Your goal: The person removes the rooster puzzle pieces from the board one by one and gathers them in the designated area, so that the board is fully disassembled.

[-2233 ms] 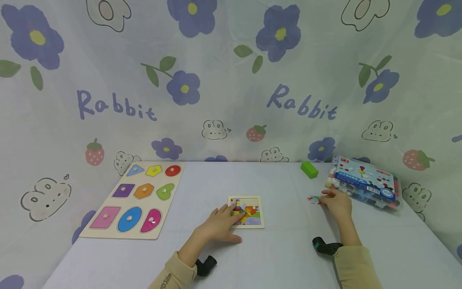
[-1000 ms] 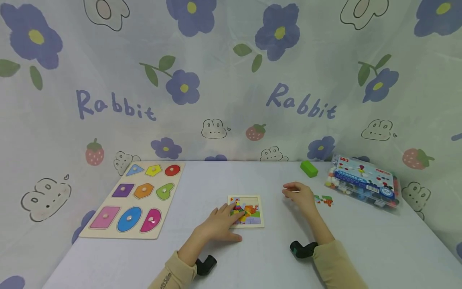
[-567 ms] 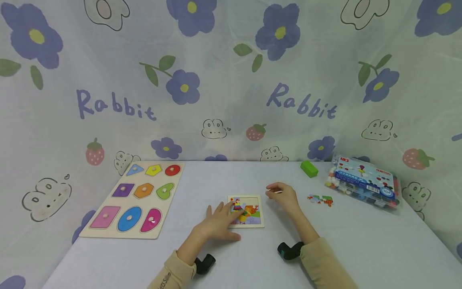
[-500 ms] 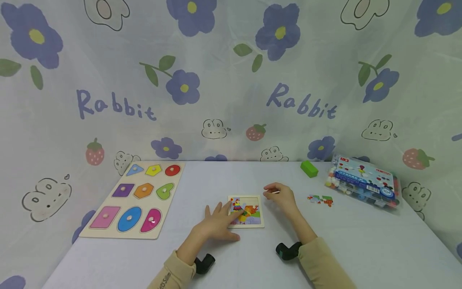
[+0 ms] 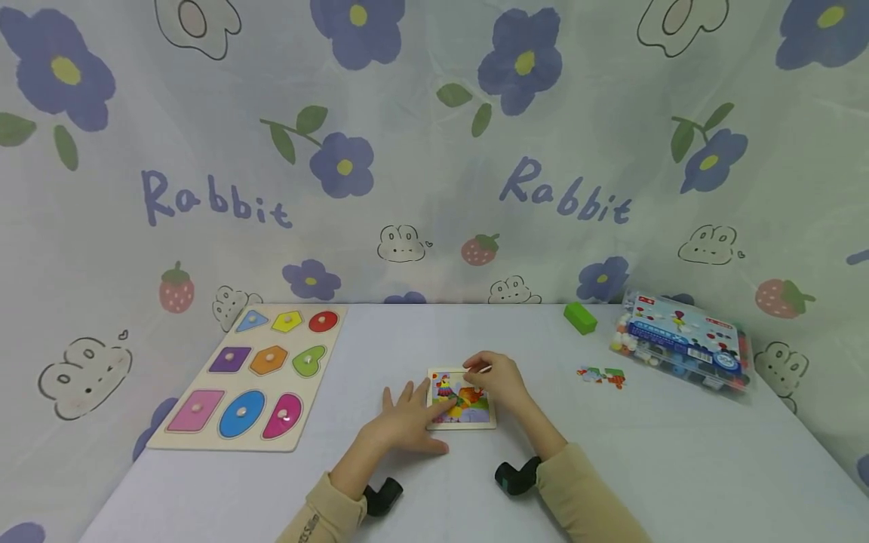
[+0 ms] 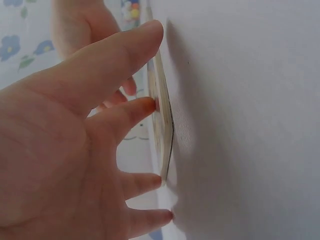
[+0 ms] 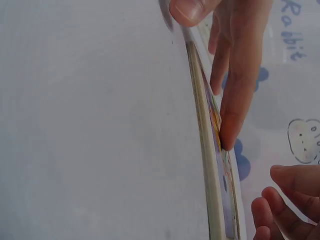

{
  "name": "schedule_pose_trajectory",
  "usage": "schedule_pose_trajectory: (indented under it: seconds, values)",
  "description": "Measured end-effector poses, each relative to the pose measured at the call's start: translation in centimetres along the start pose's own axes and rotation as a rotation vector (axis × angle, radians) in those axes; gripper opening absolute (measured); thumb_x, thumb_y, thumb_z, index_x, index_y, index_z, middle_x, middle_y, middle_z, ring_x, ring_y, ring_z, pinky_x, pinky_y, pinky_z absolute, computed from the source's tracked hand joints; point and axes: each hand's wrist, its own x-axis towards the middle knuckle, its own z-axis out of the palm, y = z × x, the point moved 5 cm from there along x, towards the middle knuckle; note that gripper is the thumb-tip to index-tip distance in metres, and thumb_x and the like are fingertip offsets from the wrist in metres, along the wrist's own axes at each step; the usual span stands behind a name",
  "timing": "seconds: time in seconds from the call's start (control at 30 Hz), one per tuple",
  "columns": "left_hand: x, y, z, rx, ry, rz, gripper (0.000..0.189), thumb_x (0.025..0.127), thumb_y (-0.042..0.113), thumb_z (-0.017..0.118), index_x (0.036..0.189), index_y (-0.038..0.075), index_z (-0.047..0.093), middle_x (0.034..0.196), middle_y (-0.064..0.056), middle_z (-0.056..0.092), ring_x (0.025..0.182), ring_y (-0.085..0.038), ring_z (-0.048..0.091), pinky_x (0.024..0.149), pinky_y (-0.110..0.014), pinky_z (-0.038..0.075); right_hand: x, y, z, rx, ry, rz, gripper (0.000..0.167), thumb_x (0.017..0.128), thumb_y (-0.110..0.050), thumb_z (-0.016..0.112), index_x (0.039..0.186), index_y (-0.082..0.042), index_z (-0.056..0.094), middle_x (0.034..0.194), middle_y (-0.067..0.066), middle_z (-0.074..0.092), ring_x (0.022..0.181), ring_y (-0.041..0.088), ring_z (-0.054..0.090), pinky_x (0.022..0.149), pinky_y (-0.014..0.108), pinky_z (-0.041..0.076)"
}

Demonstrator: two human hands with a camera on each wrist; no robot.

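A small wooden picture puzzle in a pale frame (image 5: 468,427) lies on the white table. My left hand (image 5: 405,422) spreads over its left side; the index finger reaches across the picture, and the left wrist view shows fingertips against the frame's edge (image 6: 166,112). Over the frame's upper right corner, my right hand (image 5: 502,381) pinches a puzzle piece (image 5: 485,369), of which only a thin pale edge shows. In the right wrist view the right hand's curled fingers (image 7: 282,205) hang beside the tray's far side. Two loose puzzle pieces, one bluish (image 5: 592,374) and one green and orange (image 5: 615,376), lie farther right.
A wooden shape board (image 5: 305,400) with knobbed shapes lies on the left. At the back right are a green block (image 5: 580,318) and a clear plastic case (image 5: 686,339) of colourful parts. A patterned cloth (image 5: 434,151) hangs behind the table.
My right hand has come left from the loose pieces to the frame's upper right corner, carrying a piece. My left hand stays on the puzzle, its fingers shifted slightly left.
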Motion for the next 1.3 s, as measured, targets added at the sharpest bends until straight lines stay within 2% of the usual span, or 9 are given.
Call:
schedule_pose_trajectory:
  seconds: [0.2, 0.47, 0.6, 0.73, 0.83, 1.1, 1.3]
  values:
    - [0.0, 0.0, 0.0, 0.018, 0.005, 0.015, 0.071, 0.076, 0.053, 0.068, 0.138, 0.030, 0.044, 0.147, -0.021, 0.025, 0.132, -0.047, 0.023, 0.096, -0.073, 0.012, -0.3, -1.2, 1.3, -0.045, -0.056, -0.075, 0.008, 0.080, -0.009, 0.070, 0.088, -0.006, 0.068, 0.078, 0.001, 0.064, 0.074, 0.016, 0.060, 0.065, 0.027, 0.050]
    - [-0.2, 0.0, 0.0, 0.007, 0.008, 0.027, 0.070, 0.076, 0.052, 0.068, 0.138, 0.028, 0.044, 0.148, -0.021, 0.024, 0.132, -0.048, 0.022, 0.097, -0.073, 0.012, -0.2, -1.6, 2.4, -0.117, -0.084, -0.064, 0.006, 0.080, -0.011, 0.070, 0.085, -0.010, 0.069, 0.076, -0.002, 0.063, 0.074, 0.014, 0.059, 0.068, 0.031, 0.047]
    - [-0.2, 0.0, 0.0, 0.006, 0.009, 0.031, 0.070, 0.076, 0.051, 0.068, 0.138, 0.027, 0.044, 0.148, -0.021, 0.024, 0.132, -0.048, 0.022, 0.097, -0.072, 0.012, -0.2, -1.9, 2.8, -0.217, -0.088, -0.077, 0.006, 0.079, -0.015, 0.071, 0.084, -0.012, 0.069, 0.078, -0.002, 0.061, 0.073, 0.013, 0.056, 0.065, 0.029, 0.045]
    - [-0.2, 0.0, 0.0, -0.003, 0.012, 0.032, 0.071, 0.076, 0.051, 0.068, 0.138, 0.028, 0.044, 0.148, -0.021, 0.024, 0.132, -0.048, 0.022, 0.097, -0.072, 0.012, -0.4, -2.3, 3.0, -0.351, -0.070, -0.098, 0.010, 0.077, -0.021, 0.073, 0.081, -0.012, 0.069, 0.074, -0.003, 0.055, 0.065, 0.011, 0.049, 0.057, 0.025, 0.040]
    - [-0.2, 0.0, 0.0, -0.006, 0.014, 0.033, 0.071, 0.076, 0.051, 0.068, 0.138, 0.027, 0.044, 0.148, -0.021, 0.024, 0.132, -0.049, 0.022, 0.097, -0.072, 0.012, -0.5, -2.5, 3.1, -0.405, -0.053, -0.102, 0.015, 0.075, -0.025, 0.074, 0.080, -0.011, 0.070, 0.071, -0.002, 0.051, 0.062, 0.011, 0.045, 0.053, 0.023, 0.037]
    - [-0.1, -0.1, 0.1, 0.006, 0.018, 0.034, 0.071, 0.076, 0.051, 0.068, 0.138, 0.028, 0.044, 0.147, -0.021, 0.025, 0.132, -0.048, 0.023, 0.097, -0.072, 0.013, -0.7, -2.8, 3.2, -0.392, -0.047, -0.107, 0.020, 0.074, -0.024, 0.076, 0.080, -0.008, 0.067, 0.074, 0.000, 0.054, 0.063, 0.012, 0.047, 0.054, 0.025, 0.040]
    - [-0.1, -0.1, 0.2, 0.002, 0.014, 0.033, 0.071, 0.076, 0.052, 0.068, 0.138, 0.027, 0.044, 0.148, -0.021, 0.024, 0.132, -0.048, 0.022, 0.098, -0.071, 0.013, -0.4, -2.5, 3.4, -0.314, -0.056, -0.111, 0.018, 0.075, -0.020, 0.075, 0.083, -0.008, 0.063, 0.072, -0.002, 0.057, 0.063, 0.010, 0.049, 0.058, 0.024, 0.041]
